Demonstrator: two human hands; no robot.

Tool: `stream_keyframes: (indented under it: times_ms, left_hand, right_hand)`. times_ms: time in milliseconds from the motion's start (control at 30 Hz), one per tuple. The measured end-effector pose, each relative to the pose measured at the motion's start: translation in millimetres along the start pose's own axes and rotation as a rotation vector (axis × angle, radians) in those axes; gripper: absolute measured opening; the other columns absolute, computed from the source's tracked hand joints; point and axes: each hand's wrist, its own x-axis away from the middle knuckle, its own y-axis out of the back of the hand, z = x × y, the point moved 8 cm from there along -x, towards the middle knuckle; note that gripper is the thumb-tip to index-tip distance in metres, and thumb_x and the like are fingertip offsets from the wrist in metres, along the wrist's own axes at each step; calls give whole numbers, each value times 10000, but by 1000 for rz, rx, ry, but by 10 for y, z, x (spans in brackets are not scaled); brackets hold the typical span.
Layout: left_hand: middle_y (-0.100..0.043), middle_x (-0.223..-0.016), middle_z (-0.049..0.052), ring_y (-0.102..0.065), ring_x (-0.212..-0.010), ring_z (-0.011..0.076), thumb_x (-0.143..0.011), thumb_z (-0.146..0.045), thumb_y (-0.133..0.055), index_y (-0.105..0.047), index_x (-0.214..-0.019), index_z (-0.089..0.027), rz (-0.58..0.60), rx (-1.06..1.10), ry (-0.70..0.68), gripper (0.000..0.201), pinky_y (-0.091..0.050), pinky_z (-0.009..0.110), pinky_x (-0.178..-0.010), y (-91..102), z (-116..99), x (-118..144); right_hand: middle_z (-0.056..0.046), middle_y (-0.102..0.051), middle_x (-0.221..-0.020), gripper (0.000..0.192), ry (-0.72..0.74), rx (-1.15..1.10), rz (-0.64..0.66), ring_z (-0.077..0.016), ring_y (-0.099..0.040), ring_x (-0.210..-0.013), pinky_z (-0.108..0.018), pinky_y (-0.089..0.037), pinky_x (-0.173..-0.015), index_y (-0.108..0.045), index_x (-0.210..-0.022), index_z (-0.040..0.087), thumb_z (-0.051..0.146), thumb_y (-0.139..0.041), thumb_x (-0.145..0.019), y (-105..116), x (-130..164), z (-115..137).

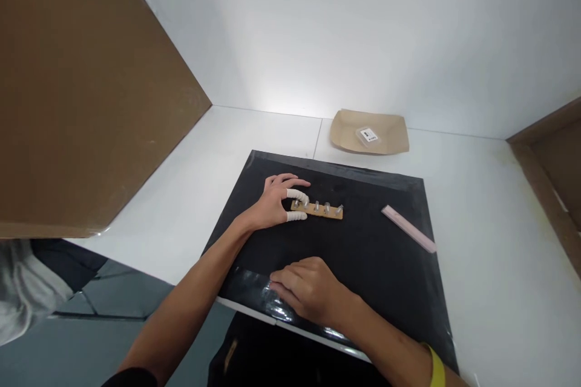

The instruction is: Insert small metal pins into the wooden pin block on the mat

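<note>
My left hand (275,204) has white ribbed finger cots on its thumb and index finger. These two fingers are closed around the left end of a narrow wooden strip (321,213), which lies flat on a black mat (358,254). Along the strip stand several small clear or shiny pegs (327,208), some of them tilted; the leftmost are partly behind the index finger. Closer to me, my right hand (313,290) rests on the mat near its front edge, fingers curled in. Whatever it may hold is hidden.
A pale pink bar (408,228) lies slanted on the mat's right side. Behind the mat, a brown paper tray (394,136) holds a small clear box with a label (367,136). Brown panels (91,84) flank the white table (172,193). A person's grey clothing (27,290) shows at lower left.
</note>
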Motion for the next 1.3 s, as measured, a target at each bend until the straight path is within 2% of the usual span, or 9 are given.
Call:
stream_keyframes:
  times_ms: [333, 1033, 1200, 1300]
  left_hand:
    - [-690, -1432, 24, -473, -1456, 336, -822, -363, -879, -776, -985, -285, -35, 0, -9, 207, -236, 573, -1235, 3, 18, -3]
    - [-698, -1423, 24, -481, -1454, 341, -832, -353, -872, -777, -968, -281, -39, 13, -23, 180, -246, 575, -1237, 0, -3, 0]
    - [-704, -1412, 63, -515, -1430, 339, -792, -350, -913, -722, -1247, -299, -67, 34, -24, 497, -278, 565, -1230, 31, 15, 13]
    - [-703, -1406, 74, -532, -1424, 329, -786, -341, -920, -732, -1218, -280, -76, 49, -39, 476, -297, 549, -1235, 53, 36, 32]
  right_hand:
    - [12, -724, -740, 229, 9, 36, 56, -127, -671, -604, -283, -468, -596, -669, -993, 163, 268, -495, -1099, -45, 25, -16]
    - [10, -727, -739, 191, -8, 52, 100, -128, -665, -606, -274, -456, -597, -665, -992, 172, 248, -517, -1086, -74, 20, -32]
    - [11, -724, -733, 210, -12, 56, 110, -130, -657, -603, -282, -447, -599, -668, -984, 173, 257, -507, -1090, -78, 19, -39]
    - [12, -727, -745, 226, -12, 54, 106, -135, -666, -611, -290, -453, -600, -671, -982, 169, 259, -497, -1095, -86, 26, -44]
